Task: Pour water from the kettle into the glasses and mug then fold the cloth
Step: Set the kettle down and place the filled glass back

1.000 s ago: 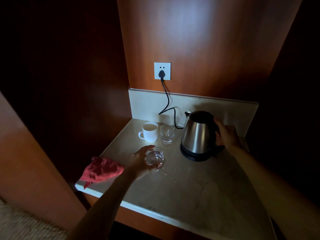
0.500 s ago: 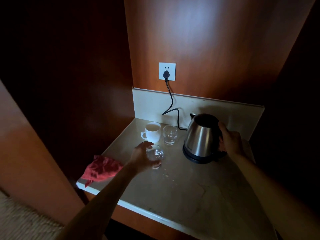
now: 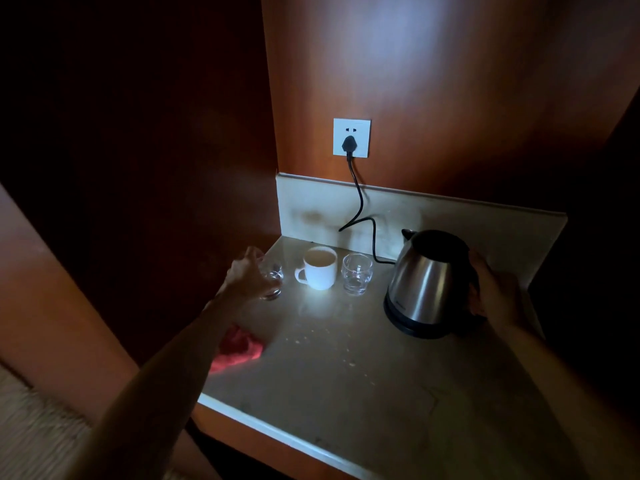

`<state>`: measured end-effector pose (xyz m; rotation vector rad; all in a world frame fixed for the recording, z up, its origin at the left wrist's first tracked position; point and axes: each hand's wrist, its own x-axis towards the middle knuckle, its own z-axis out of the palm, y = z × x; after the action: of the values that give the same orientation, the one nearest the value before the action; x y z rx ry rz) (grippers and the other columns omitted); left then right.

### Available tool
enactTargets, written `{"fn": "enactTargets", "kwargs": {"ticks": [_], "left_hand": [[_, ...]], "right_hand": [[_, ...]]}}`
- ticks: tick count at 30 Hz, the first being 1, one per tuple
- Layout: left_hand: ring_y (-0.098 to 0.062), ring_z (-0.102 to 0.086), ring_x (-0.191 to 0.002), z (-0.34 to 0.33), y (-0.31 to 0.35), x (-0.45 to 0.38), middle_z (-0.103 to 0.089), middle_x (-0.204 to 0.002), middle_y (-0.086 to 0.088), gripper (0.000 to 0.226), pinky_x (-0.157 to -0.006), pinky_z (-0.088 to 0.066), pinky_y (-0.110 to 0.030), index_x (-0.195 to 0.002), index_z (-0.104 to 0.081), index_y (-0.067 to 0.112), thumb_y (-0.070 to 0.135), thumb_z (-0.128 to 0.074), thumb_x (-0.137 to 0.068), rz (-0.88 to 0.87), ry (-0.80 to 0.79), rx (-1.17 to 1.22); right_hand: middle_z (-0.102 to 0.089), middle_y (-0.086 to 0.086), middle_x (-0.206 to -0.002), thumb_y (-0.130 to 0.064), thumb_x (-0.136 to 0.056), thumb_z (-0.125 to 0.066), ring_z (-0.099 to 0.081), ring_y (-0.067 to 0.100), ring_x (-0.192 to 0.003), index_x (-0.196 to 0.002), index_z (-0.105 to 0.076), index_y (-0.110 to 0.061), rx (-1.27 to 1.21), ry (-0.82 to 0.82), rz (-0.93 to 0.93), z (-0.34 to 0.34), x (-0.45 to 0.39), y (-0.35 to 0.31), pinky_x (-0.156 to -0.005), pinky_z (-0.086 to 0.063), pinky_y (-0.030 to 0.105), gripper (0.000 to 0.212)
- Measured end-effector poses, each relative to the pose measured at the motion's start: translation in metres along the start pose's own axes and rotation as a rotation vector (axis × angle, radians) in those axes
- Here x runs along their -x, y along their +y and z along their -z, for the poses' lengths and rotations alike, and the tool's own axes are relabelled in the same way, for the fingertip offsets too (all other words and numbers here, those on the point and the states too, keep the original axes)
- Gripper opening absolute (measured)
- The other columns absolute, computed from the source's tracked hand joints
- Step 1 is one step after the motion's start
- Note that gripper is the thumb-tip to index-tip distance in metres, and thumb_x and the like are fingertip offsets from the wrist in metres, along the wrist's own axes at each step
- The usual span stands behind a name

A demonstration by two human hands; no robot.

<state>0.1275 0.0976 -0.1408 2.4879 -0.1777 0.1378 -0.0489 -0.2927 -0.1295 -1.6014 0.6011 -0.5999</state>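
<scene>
Pale stone bench (image 3: 346,382) before me. Along back edge: my glass (image 3: 272,278), mug (image 3: 320,268), second glass (image 3: 356,273). Kettle (image 3: 427,282) back right. Red cloth (image 3: 239,348) at left edge.

A pale stone surface (image 3: 346,393) fills the lower middle of the frame, set in a dim wooden alcove. At centre left, the left hand (image 3: 244,277) is wrapped around a clear glass (image 3: 272,278) standing near the surface's left rear corner. Just right of it sits a white mug (image 3: 320,268), handle toward the held glass, and right of the mug a second glass (image 3: 356,273) stands free. At centre right, a steel kettle (image 3: 426,282) rests on its black base, with the right hand (image 3: 495,292) closed on its handle. A black cord (image 3: 360,202) runs up to a white wall socket (image 3: 351,136). A crumpled red cloth (image 3: 239,349) lies at the left edge, partly behind the forearm.
</scene>
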Motion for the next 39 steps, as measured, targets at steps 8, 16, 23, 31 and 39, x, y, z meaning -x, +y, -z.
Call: {"fn": "enactTargets", "kwargs": {"ticks": [8,16,23,31,39], "left_hand": [[-0.038,-0.063,-0.112,-0.014,-0.01,-0.021,-0.064,-0.124,-0.015,0.071,-0.092,-0.054,-0.041,-0.125,-0.053,0.015,0.042,-0.087,-0.069,0.098,0.002,0.004],[-0.037,-0.058,-0.119,-0.016,-0.014,-0.026,-0.058,-0.13,-0.015,0.077,-0.098,-0.05,-0.042,-0.131,-0.047,0.013,0.042,-0.085,-0.071,0.103,-0.08,-0.017],[-0.024,-0.043,-0.139,-0.035,0.046,-0.024,-0.042,-0.152,-0.005,0.104,-0.111,-0.041,-0.044,-0.152,-0.033,0.016,0.057,-0.082,-0.07,-0.275,-0.187,-0.177],[-0.036,-0.043,-0.135,-0.085,0.072,-0.036,-0.041,-0.144,-0.017,0.114,-0.111,-0.039,-0.049,-0.15,-0.029,0.005,0.052,-0.089,-0.066,-0.074,-0.21,-0.108],[-0.039,-0.052,-0.124,-0.099,0.069,-0.041,-0.055,-0.131,-0.021,0.099,-0.099,-0.045,-0.048,-0.138,-0.039,0.004,0.039,-0.093,-0.063,-0.045,-0.106,-0.025]], "right_hand": [[-0.04,-0.002,-0.047,-0.051,-0.099,-0.062,-0.04,0.011,-0.039,-0.058,-0.042,-0.016,-0.027,0.031,0.002,-0.003,-0.003,-0.001,-0.048,-0.033,0.025,0.057],[-0.045,0.013,-0.07,-0.055,-0.096,-0.062,-0.046,0.027,-0.066,-0.076,-0.055,-0.01,-0.017,0.002,0.037,-0.001,-0.001,0.001,-0.061,-0.038,0.033,0.05],[-0.051,0.002,-0.055,-0.05,-0.098,-0.062,-0.05,0.021,-0.057,-0.062,-0.051,-0.014,-0.053,0.047,-0.002,-0.005,0.001,-0.004,-0.057,-0.04,0.028,0.052],[-0.036,-0.001,-0.044,-0.048,-0.097,-0.064,-0.035,0.012,-0.036,-0.053,-0.038,-0.016,-0.06,0.037,-0.004,-0.004,-0.003,0.0,-0.044,-0.028,0.022,0.06],[-0.038,0.004,-0.048,-0.047,-0.096,-0.065,-0.037,0.014,-0.04,-0.052,-0.04,-0.015,-0.072,0.045,0.0,-0.003,-0.005,0.002,-0.045,-0.029,0.023,0.06]]}}
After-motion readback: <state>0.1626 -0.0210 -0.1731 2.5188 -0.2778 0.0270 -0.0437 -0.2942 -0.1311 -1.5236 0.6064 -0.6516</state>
